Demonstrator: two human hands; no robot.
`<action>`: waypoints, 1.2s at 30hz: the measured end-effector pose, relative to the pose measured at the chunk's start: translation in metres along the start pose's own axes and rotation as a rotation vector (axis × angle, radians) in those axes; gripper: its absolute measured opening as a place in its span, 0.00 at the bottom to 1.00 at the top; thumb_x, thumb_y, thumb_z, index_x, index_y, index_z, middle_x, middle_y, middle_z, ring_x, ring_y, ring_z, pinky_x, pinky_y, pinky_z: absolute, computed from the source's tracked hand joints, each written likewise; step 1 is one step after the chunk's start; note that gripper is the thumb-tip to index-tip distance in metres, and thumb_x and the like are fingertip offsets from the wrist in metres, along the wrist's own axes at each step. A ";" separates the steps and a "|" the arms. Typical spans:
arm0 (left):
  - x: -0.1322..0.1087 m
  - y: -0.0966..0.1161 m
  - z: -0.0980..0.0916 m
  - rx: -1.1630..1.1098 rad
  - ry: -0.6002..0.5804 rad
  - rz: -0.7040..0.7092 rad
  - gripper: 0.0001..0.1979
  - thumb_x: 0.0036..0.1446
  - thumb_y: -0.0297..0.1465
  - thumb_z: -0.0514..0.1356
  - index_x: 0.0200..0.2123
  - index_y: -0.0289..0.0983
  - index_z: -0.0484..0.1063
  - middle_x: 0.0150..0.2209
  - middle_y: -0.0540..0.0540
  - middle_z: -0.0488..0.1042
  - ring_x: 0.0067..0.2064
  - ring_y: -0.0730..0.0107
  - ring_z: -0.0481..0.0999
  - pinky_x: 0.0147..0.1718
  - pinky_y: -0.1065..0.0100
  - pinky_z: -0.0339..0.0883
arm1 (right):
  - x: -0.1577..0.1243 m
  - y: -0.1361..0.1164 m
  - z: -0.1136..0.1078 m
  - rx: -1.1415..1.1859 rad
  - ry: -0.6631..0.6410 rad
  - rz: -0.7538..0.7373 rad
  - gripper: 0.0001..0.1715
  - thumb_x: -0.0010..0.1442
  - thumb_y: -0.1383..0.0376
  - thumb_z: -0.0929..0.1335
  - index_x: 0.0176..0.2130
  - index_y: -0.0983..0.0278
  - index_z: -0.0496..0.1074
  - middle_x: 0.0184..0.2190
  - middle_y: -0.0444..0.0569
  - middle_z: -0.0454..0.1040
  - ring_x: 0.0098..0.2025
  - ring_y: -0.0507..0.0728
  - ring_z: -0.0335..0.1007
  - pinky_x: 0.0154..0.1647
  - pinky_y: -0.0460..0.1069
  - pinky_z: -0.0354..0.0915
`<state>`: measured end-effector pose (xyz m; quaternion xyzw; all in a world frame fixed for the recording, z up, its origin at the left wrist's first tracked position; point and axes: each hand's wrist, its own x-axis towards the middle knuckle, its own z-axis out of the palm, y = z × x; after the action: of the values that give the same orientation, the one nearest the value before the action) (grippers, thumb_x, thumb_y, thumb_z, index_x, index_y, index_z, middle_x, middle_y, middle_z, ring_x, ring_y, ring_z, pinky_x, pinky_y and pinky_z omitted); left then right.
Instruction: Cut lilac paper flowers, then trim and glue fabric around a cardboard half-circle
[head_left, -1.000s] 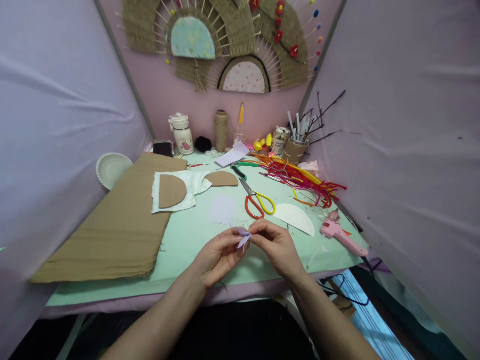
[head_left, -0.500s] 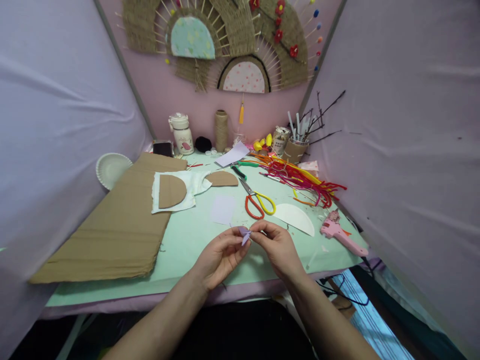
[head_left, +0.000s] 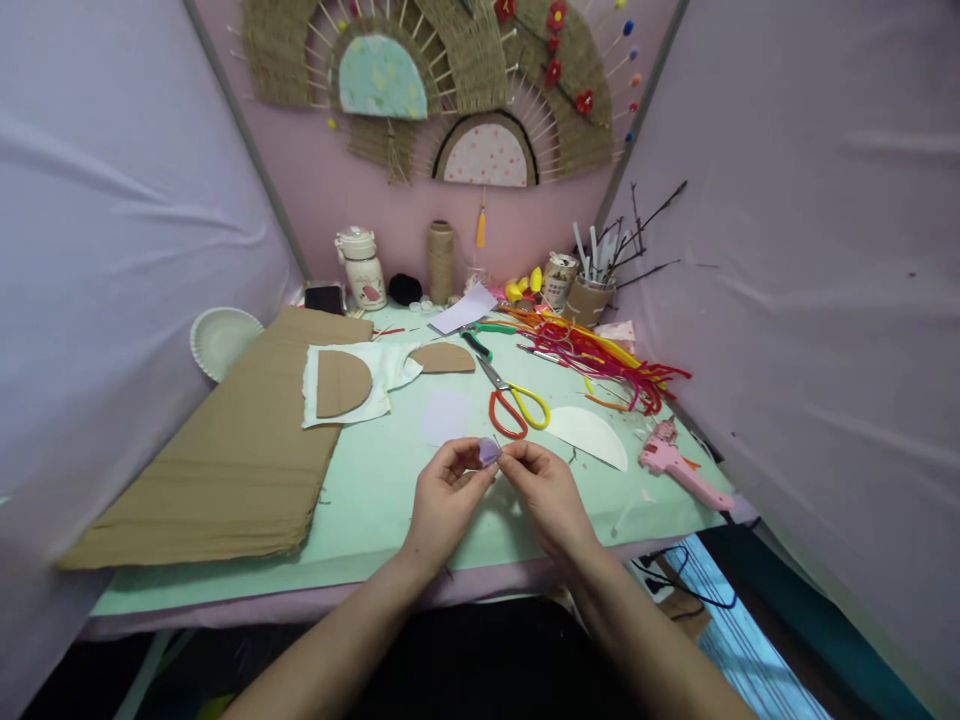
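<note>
My left hand and my right hand meet over the near part of the green table, fingertips pinched together on a small folded piece of purple paper. Just beyond the hands lies a pale lilac paper square, and to its right a pair of scissors with red and yellow handles. A white half-round paper plate piece lies to the right of the scissors.
A big sheet of brown cardboard covers the table's left side, with white cloth and brown half-rounds beside it. Coloured pipe cleaners, a pink glue gun, a cup of sticks, a twine spool and a white paper plate stand around.
Both hands have moved a little farther from me and upward. The purple paper, which stuck out like small wings, is now folded tighter between the fingertips.
</note>
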<state>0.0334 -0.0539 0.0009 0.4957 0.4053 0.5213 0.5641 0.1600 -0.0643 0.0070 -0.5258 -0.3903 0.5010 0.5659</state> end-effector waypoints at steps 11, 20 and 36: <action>0.002 0.001 0.000 -0.221 0.070 -0.130 0.12 0.47 0.30 0.66 0.37 0.36 0.73 0.31 0.50 0.75 0.33 0.74 0.73 0.36 0.71 0.67 | 0.004 0.004 -0.003 -0.056 -0.028 -0.020 0.11 0.49 0.60 0.72 0.33 0.64 0.77 0.32 0.48 0.76 0.33 0.55 0.68 0.37 0.50 0.62; 0.002 0.000 0.002 -0.182 0.075 -0.141 0.12 0.47 0.31 0.67 0.37 0.36 0.72 0.33 0.49 0.76 0.34 0.73 0.74 0.36 0.70 0.67 | 0.004 0.003 -0.001 -0.073 -0.074 -0.022 0.12 0.51 0.58 0.72 0.30 0.65 0.75 0.26 0.45 0.73 0.29 0.53 0.65 0.33 0.48 0.60; -0.006 0.008 0.002 -0.196 0.023 -0.131 0.16 0.44 0.29 0.69 0.39 0.36 0.72 0.36 0.46 0.77 0.39 0.69 0.76 0.40 0.69 0.69 | 0.009 0.017 -0.005 0.140 -0.163 0.016 0.09 0.51 0.60 0.70 0.27 0.64 0.72 0.23 0.42 0.69 0.27 0.52 0.63 0.33 0.47 0.60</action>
<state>0.0334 -0.0602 0.0086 0.4044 0.3905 0.5261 0.6381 0.1635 -0.0574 -0.0109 -0.4455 -0.3948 0.5726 0.5637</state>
